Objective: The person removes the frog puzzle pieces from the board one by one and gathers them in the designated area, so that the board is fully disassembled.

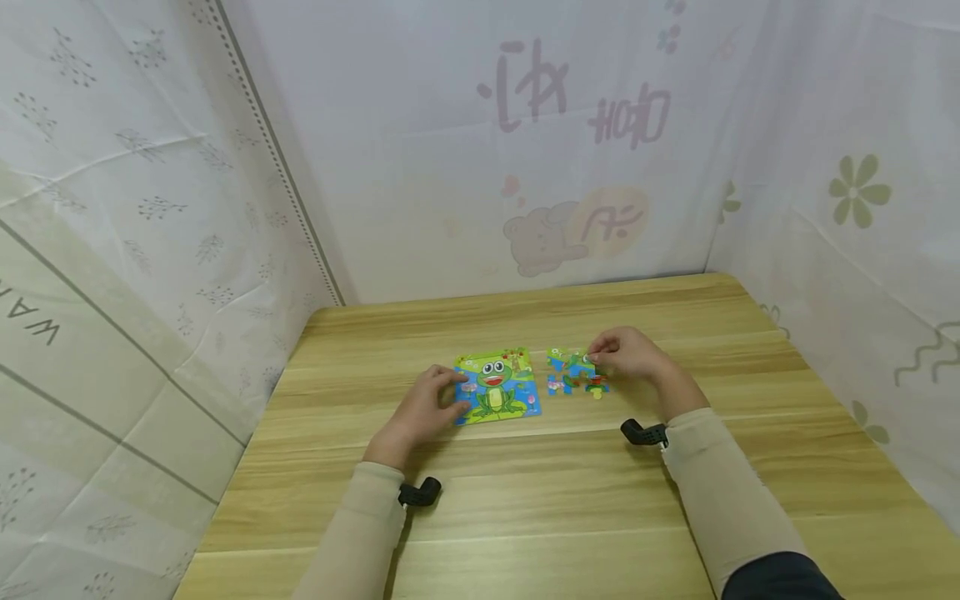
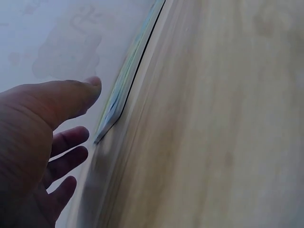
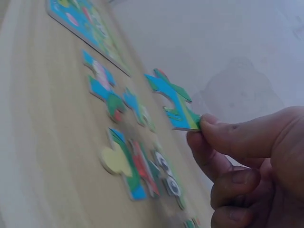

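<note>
A square frog picture board point(image 1: 497, 400) lies on the wooden table. My left hand point(image 1: 426, 406) is at its left edge, thumb and fingers spread apart; in the left wrist view, whether they touch the board point(image 2: 115, 102) is unclear. To the right of the board are several loose jigsaw pieces point(image 1: 558, 384). Above them, my right hand point(image 1: 632, 353) pinches one blue and green jigsaw piece point(image 3: 178, 104) between thumb and index finger, lifted off the table. Below it in the right wrist view lie a piece with a yellow knob point(image 3: 116, 161) and one with white eyes point(image 3: 167, 173).
The wooden table point(image 1: 540, 500) reaches back to a pale printed curtain point(image 1: 420, 167), with more curtain on both sides. A black wrist camera point(image 1: 420, 492) sits on the left sleeve, another black camera point(image 1: 642, 432) on the right.
</note>
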Tool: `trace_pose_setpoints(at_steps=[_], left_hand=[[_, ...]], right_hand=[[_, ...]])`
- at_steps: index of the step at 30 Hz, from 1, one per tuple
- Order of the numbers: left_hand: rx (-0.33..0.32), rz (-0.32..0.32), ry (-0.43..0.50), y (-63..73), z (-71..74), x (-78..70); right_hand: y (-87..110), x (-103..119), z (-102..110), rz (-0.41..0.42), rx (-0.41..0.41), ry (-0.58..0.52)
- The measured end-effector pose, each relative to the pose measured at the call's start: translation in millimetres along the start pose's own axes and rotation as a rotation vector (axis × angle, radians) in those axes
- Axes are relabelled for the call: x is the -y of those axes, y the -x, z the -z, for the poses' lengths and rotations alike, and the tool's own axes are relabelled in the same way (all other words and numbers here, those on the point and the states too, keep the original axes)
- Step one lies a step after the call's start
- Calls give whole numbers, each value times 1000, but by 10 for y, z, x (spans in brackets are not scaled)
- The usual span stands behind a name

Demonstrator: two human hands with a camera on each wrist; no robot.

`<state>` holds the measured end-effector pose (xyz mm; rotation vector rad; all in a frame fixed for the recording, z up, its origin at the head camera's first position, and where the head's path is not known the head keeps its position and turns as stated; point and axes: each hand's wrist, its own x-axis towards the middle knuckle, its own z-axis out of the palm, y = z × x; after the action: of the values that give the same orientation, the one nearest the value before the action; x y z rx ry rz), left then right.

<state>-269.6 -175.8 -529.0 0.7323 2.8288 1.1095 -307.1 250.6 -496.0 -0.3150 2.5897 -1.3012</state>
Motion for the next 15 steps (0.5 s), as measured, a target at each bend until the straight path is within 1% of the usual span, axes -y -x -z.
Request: trace_pose_setpoints(at_steps=[3, 8, 15], left_hand=[[9, -10, -4, 0, 8, 49], [15, -26, 5, 9, 13, 105], [-3, -40, 21, 25, 14, 156]], right_hand=[[20, -44, 68, 6, 10, -2], [54, -128, 171, -14, 26, -9], [118, -245, 315, -32, 30, 11]])
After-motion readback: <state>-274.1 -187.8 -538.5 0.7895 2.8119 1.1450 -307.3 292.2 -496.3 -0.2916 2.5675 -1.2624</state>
